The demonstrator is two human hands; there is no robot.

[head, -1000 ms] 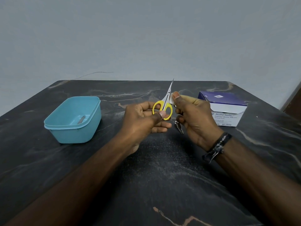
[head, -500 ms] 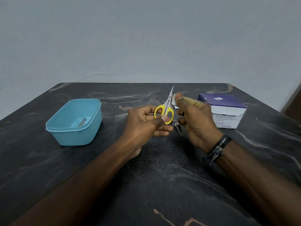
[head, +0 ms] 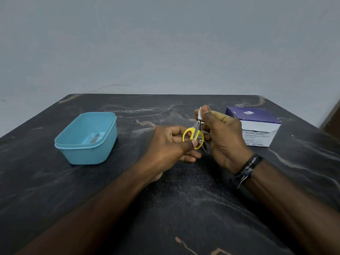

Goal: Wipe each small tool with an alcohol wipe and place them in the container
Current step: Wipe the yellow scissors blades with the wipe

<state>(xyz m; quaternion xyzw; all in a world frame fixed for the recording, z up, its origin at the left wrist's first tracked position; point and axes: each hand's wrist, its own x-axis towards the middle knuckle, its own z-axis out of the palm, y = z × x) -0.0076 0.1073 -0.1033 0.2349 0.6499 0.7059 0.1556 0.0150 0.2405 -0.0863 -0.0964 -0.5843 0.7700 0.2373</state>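
Left hand (head: 171, 144) grips the small scissors (head: 195, 134) by the yellow handle loops, thumb curled over the nearer loop, blades pointing toward 12 o'clock. Right hand (head: 223, 138) pinches a white alcohol wipe (head: 200, 113) between thumb and forefinger, folded around the upper part of the blades near the tip; both hands are raised above the middle of the bench (head: 184, 199).

Largest items first:

1. Bench: dark, marbled, hard surface. A dropped metal tool would likely skid on it.
2. Container (head: 86, 138): blue plastic tub at 9 o'clock from the hands, well apart from them, open at the top. One slim metal tool (head: 95, 138) already lies on its floor. The tub looks light and may slide if knocked.
3. Box of alcohol swabs (head: 255, 127): at 3 o'clock, just beyond the right hand, flap raised.
4. Scissors: light and rigid, with a sharp, fine point. The plastic loops are the safe grip; the steel blades will probably be slick once wet with alcohol.
5. Second metal item (head: 205, 149): partly visible below the scissors, between the hands; its kind cannot be told.
6. Wipe: thin, soft and damp. Judged easy to puncture on the tip, so stroke from pivot toward point.
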